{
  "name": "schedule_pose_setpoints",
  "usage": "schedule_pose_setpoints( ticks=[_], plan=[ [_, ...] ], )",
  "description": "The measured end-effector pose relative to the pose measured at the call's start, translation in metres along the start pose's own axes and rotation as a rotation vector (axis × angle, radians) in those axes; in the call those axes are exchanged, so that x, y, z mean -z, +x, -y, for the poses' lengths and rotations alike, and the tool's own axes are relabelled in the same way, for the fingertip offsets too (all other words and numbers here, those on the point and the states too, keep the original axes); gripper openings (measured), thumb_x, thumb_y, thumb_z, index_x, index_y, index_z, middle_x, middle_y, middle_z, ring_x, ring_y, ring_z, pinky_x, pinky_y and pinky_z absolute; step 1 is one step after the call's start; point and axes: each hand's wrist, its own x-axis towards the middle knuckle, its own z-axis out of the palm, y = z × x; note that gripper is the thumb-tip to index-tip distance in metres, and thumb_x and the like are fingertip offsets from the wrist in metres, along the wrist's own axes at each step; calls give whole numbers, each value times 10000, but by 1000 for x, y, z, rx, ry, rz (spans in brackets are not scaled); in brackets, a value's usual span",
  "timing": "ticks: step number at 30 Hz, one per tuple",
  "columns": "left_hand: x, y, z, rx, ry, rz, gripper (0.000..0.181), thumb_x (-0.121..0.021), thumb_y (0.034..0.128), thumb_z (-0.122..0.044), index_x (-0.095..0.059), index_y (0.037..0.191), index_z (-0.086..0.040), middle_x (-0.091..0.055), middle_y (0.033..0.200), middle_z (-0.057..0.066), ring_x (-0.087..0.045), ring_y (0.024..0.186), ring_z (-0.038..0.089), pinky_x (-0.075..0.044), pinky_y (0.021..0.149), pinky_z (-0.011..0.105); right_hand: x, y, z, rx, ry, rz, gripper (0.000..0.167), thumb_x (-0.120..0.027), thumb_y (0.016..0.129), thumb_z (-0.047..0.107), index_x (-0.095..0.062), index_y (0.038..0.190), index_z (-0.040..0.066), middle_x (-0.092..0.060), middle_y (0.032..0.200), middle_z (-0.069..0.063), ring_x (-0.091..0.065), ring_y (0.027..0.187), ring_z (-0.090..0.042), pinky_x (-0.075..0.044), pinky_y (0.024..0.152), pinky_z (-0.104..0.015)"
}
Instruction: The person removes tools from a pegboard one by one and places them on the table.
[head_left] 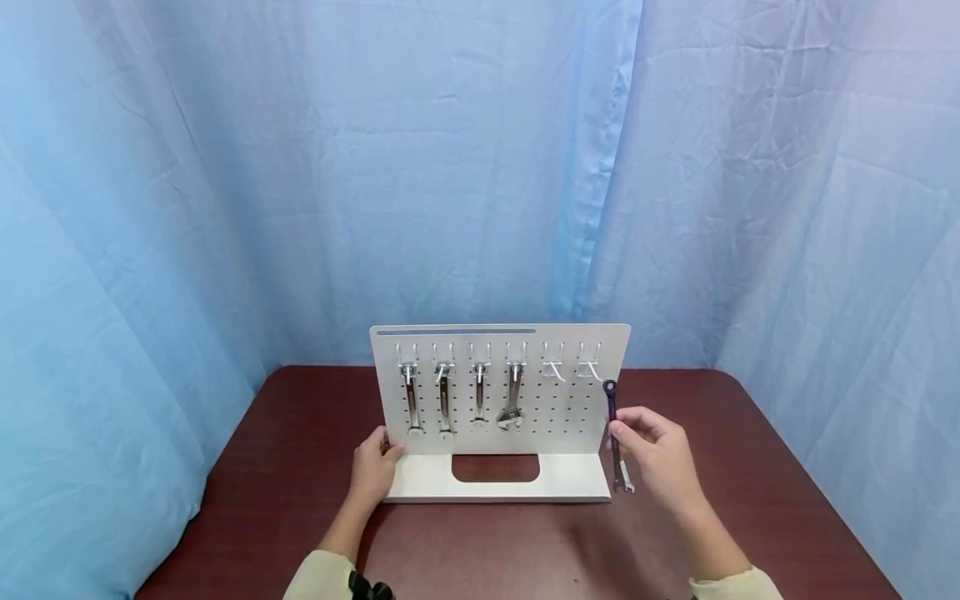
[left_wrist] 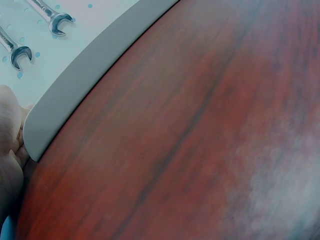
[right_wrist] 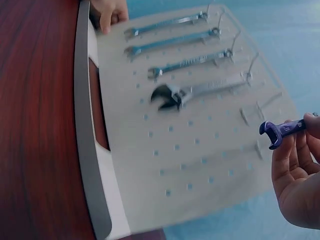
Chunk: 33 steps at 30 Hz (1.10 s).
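Observation:
A white pegboard stand [head_left: 495, 477] faces me on the table. My left hand [head_left: 373, 467] grips its lower left edge, thumb in front and the other fingers largely hidden. Between the thumb and fingers of my right hand [head_left: 660, 454] is a dark purple combination wrench [head_left: 613, 433], held upright off the board's right edge with its ring end up. The right wrist view shows the open end of this purple wrench [right_wrist: 280, 132]. Three silver wrenches [head_left: 445, 404] and an adjustable wrench [head_left: 513, 396] hang from hooks on the board.
Two bare hooks, one the rightmost hook [head_left: 588, 369] and the other a hook [head_left: 553, 369] to its left, stick out from the board. Beneath lies a dark red wooden table [head_left: 487, 550]. Blue curtains [head_left: 450, 183] surround it at the back and sides.

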Motion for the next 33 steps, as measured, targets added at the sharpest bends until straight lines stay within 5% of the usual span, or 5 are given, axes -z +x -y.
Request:
schedule_pose_setpoints(
  ticks=[9,18,26,33],
  plan=[
    [0,0,-1,-2,6,3,189,-702,924,-14,-534,850,-60,-508,741,40,-443,681,189,-371,617,300,33,6,-33,-121,-105,-23,256,-665,992,181,-658,1057,-67,-696,842,-116,-665,728,-147,-556,652,-290],
    [0,0,-1,6,-7,2,176,-693,929,-7,-537,863,-55,-510,745,43,-436,675,184,-369,607,293,50,25,-93,-300,-238,21,293,-664,989,176,-668,1131,-80,-684,879,-112,-658,721,-179,-561,655,-350],
    [-2,-1,0,0,-11,8,130,-689,932,-7,-572,900,-53,-577,791,55,-466,706,189,-393,630,311,53,36,-135,-336,-460,75,236,-673,956,145,-705,1018,-81,-660,758,-70,-635,635,-187,-517,562,-338],
    [-1,-1,-2,-9,-2,-10,114,-700,922,-7,-595,913,-50,-605,804,58,-485,720,192,-407,649,320,47,43,-143,-331,-555,92,197,-695,934,129,-722,968,-64,-671,756,-60,-638,614,-163,-520,553,-342]
  ],
)
